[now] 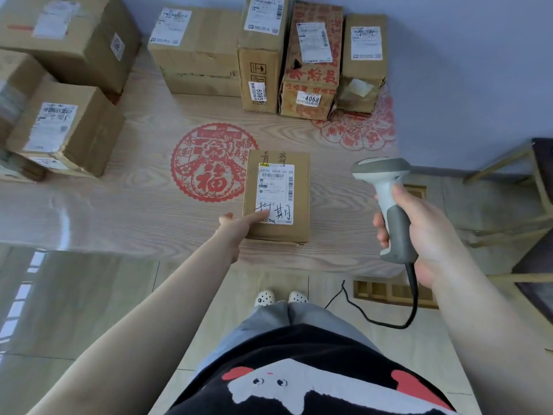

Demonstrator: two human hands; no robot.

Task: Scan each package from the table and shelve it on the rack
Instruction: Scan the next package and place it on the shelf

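Note:
A small brown cardboard package [276,196] lies flat near the table's front edge, its white shipping label with barcode and handwriting facing up. My left hand [239,227] rests on the package's lower left corner, fingers flat on the label's edge. My right hand [416,235] grips a grey-and-white handheld barcode scanner [386,193] to the right of the package, its head level with the label and apart from the box. A black cable [389,323] hangs from the scanner's handle toward the floor.
The wood-grain table [143,205] carries red paper-cut decorations. Several cardboard boxes [263,52] stand in a row along the far wall, and more boxes [62,127] are stacked at the left. A chair frame [535,187] stands at the right. Tiled floor lies below.

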